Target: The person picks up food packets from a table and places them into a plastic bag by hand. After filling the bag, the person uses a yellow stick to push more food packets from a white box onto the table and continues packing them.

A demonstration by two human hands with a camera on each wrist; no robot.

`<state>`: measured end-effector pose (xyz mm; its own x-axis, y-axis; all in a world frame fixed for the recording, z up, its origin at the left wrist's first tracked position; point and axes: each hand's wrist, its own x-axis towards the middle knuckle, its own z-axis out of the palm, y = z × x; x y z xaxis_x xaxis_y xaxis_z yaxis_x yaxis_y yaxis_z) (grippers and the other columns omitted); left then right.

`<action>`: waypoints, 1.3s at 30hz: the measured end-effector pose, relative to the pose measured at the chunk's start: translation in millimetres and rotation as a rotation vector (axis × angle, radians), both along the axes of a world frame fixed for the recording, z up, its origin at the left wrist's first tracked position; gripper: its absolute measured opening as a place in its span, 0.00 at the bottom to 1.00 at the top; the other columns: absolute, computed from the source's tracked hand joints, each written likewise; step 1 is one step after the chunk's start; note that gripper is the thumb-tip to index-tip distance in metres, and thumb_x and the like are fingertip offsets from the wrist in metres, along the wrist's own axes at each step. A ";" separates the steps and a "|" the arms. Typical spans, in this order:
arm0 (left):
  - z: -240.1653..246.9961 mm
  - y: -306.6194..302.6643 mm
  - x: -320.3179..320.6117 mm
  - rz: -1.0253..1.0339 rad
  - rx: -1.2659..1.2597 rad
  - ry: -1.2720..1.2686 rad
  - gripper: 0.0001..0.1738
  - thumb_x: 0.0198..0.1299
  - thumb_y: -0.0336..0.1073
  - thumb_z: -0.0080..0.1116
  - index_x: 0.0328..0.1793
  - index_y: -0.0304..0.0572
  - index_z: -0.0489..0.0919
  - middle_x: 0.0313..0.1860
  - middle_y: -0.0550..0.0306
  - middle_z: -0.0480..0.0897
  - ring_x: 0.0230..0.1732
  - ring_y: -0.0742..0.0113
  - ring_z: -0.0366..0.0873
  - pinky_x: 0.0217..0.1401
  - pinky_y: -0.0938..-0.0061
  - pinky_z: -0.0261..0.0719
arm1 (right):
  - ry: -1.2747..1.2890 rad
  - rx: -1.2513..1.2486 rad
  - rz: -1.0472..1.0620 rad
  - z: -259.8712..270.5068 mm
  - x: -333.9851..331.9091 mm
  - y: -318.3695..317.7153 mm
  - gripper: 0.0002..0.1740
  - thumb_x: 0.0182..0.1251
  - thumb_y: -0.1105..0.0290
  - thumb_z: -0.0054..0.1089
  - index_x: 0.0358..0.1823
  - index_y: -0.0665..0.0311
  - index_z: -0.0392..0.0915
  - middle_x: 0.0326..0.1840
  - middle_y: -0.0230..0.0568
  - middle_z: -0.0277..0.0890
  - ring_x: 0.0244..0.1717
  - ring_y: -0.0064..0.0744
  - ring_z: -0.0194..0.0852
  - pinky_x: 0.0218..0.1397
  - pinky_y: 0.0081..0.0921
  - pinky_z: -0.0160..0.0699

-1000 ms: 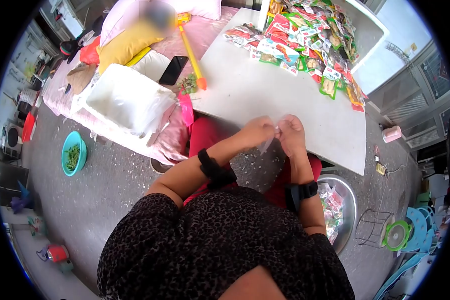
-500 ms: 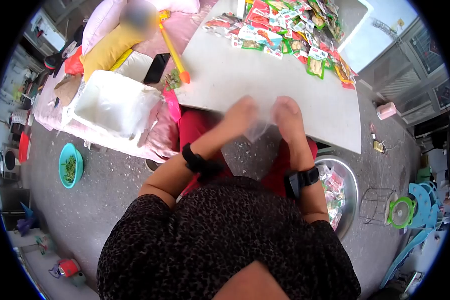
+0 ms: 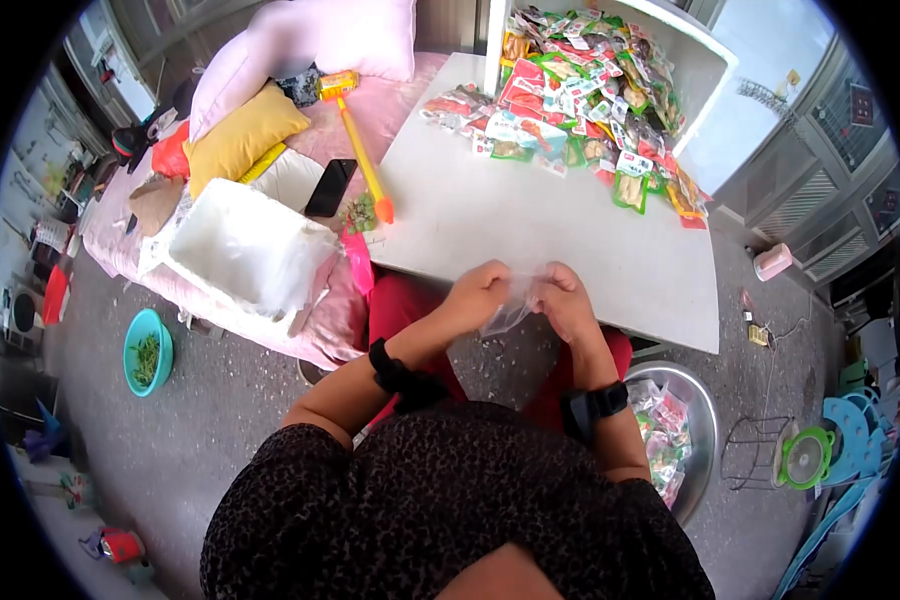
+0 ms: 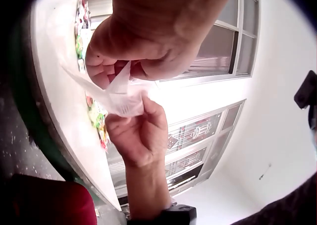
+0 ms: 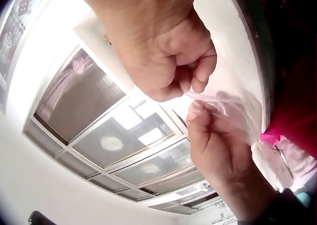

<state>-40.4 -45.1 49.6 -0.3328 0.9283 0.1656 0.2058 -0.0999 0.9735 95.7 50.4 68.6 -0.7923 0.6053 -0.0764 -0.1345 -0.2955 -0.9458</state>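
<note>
In front of my lap, at the near edge of the white table (image 3: 560,235), both hands hold a clear thin plastic bag (image 3: 513,312). My left hand (image 3: 475,296) pinches the bag's left side between thumb and curled fingers. The right hand (image 3: 564,302) pinches its upper right side. Between them the bag hangs down, and in the left wrist view the see-through film (image 4: 116,98) looks creased and holds nothing visible. In the right wrist view the fingertips of the two hands come close together at the bag's edge.
Many colourful sealed food packets (image 3: 610,90) spill from a white foam box (image 3: 705,70) at the table's back. Left, on a pink-covered bed, stands another white foam box (image 3: 195,235) with clear film, beside a phone (image 3: 331,188) and yellow toy hammer (image 3: 363,160). A metal basin (image 3: 705,440) holds packets.
Half a second ago the hands swung apart, blurred, with the bag between them. Now they have come closer together again, with the film spread between them. The head view has shifted a little.
</note>
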 end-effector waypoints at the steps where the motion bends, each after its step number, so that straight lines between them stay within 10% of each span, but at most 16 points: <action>1: -0.4 -0.1 -8.2 0.018 0.022 0.080 0.05 0.49 0.29 0.44 0.31 0.38 0.70 0.21 0.59 0.70 0.23 0.71 0.68 0.27 0.77 0.67 | -0.001 0.016 0.022 1.5 1.8 -0.8 0.05 0.52 0.80 0.47 0.30 0.63 0.67 0.22 0.35 0.69 0.24 0.24 0.68 0.25 0.15 0.66; 3: 4.3 0.4 -36.2 0.060 0.062 0.238 0.04 0.48 0.25 0.43 0.30 0.39 0.70 0.21 0.64 0.69 0.24 0.77 0.67 0.28 0.83 0.67 | -0.006 0.047 0.071 8.4 6.5 -3.6 0.05 0.53 0.79 0.47 0.32 0.63 0.67 0.23 0.36 0.70 0.25 0.24 0.69 0.26 0.15 0.66; 7: 43.4 -4.3 -100.2 0.107 -0.048 -0.445 0.03 0.49 0.29 0.44 0.27 0.45 0.70 0.18 0.69 0.65 0.19 0.80 0.61 0.21 0.83 0.62 | -0.007 0.013 -0.048 15.0 17.6 -1.2 0.06 0.55 0.78 0.46 0.35 0.63 0.67 0.23 0.36 0.70 0.26 0.25 0.70 0.27 0.16 0.67; 12: -15.5 20.0 -202.2 0.597 -0.198 0.717 0.06 0.46 0.31 0.45 0.28 0.43 0.73 0.23 0.53 0.75 0.25 0.61 0.74 0.26 0.70 0.70 | -0.013 -0.096 -0.170 3.3 22.1 8.5 0.05 0.57 0.77 0.44 0.35 0.62 0.67 0.23 0.37 0.70 0.27 0.27 0.70 0.27 0.18 0.68; 24: -37.5 63.9 -241.1 0.502 -0.693 0.995 0.08 0.41 0.33 0.49 0.26 0.41 0.78 0.30 0.50 0.77 0.35 0.53 0.75 0.33 0.62 0.73 | -0.114 -0.070 -0.197 -21.3 22.3 12.7 0.06 0.57 0.75 0.44 0.36 0.64 0.65 0.24 0.36 0.70 0.26 0.25 0.69 0.27 0.16 0.67; 27: -86.3 75.7 -284.3 0.169 -0.513 1.565 0.09 0.42 0.35 0.48 0.23 0.40 0.78 0.34 0.49 0.78 0.38 0.53 0.76 0.34 0.65 0.74 | -0.120 -0.105 -0.209 -22.0 22.1 9.9 0.06 0.57 0.75 0.44 0.36 0.64 0.65 0.24 0.36 0.70 0.26 0.24 0.69 0.27 0.16 0.67; 30: -49.9 55.7 -267.3 0.147 -0.315 1.546 0.11 0.44 0.36 0.46 0.22 0.40 0.77 0.24 0.45 0.77 0.28 0.52 0.76 0.29 0.63 0.74 | -0.119 -0.093 -0.200 -24.7 24.4 10.0 0.06 0.57 0.74 0.45 0.36 0.64 0.65 0.24 0.37 0.71 0.25 0.24 0.69 0.27 0.16 0.67; 33: -53.4 85.0 -261.8 0.441 -0.611 0.907 0.11 0.46 0.36 0.45 0.25 0.40 0.77 0.25 0.50 0.77 0.30 0.51 0.76 0.33 0.69 0.75 | -0.109 -0.081 -0.214 -24.0 27.1 10.0 0.06 0.57 0.74 0.45 0.36 0.64 0.65 0.23 0.37 0.71 0.25 0.24 0.69 0.27 0.16 0.67; 39: -76.6 103.3 -226.1 0.430 -0.671 1.020 0.12 0.46 0.37 0.46 0.32 0.42 0.77 0.35 0.52 0.75 0.42 0.53 0.72 0.43 0.67 0.72 | -0.131 -0.060 -0.200 -26.8 23.5 6.2 0.06 0.57 0.74 0.45 0.36 0.64 0.66 0.23 0.37 0.71 0.25 0.23 0.69 0.26 0.15 0.67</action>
<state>-266.5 58.2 -26.9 -0.6234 0.7791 0.0660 0.7741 0.6030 0.1927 119.2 56.5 41.7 -0.6381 0.7406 -0.2107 -0.0736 -0.3310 -0.9407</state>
